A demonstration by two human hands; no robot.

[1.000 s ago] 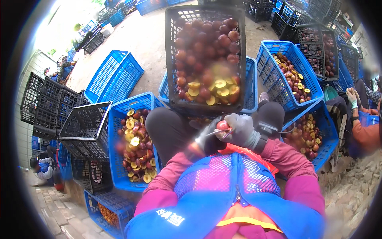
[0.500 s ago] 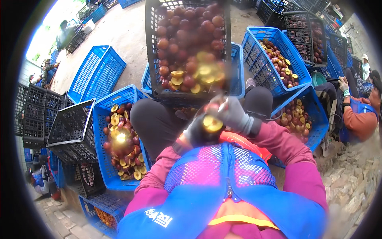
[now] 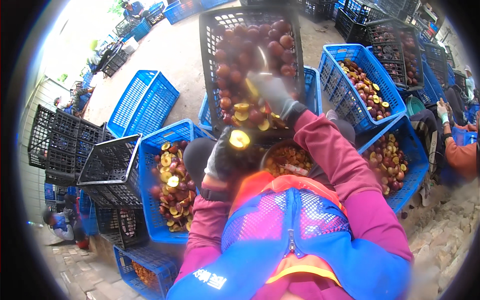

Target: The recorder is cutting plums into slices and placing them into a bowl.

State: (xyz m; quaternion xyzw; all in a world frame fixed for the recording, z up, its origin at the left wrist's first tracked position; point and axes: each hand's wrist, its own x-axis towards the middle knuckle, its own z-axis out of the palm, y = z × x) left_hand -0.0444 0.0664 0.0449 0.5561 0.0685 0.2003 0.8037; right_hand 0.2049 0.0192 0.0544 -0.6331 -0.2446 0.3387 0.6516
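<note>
My left hand (image 3: 224, 156), in a dark glove, holds a halved plum (image 3: 239, 139) with its yellow cut face up, above my lap. My right hand (image 3: 272, 92), in a grey glove, reaches forward into the black crate (image 3: 209, 60) of whole dark-red plums (image 3: 240, 60) and grips something blurred there, possibly a knife or a fruit. A few cut halves lie at the crate's near end. A round bowl (image 3: 286, 156) of pits or cut pieces sits in my lap below my right forearm.
A blue crate (image 3: 150, 200) of halved plums stands at my left, two more blue crates (image 3: 400, 175) (image 3: 330, 75) with fruit at my right. Empty black crates (image 3: 107, 165) stack at the left. Another person's gloved hand (image 3: 443, 110) works at the far right.
My right hand left my left hand and reached forward into the black crate. My left hand stayed near my lap with the plum, now showing a cut yellow half.
</note>
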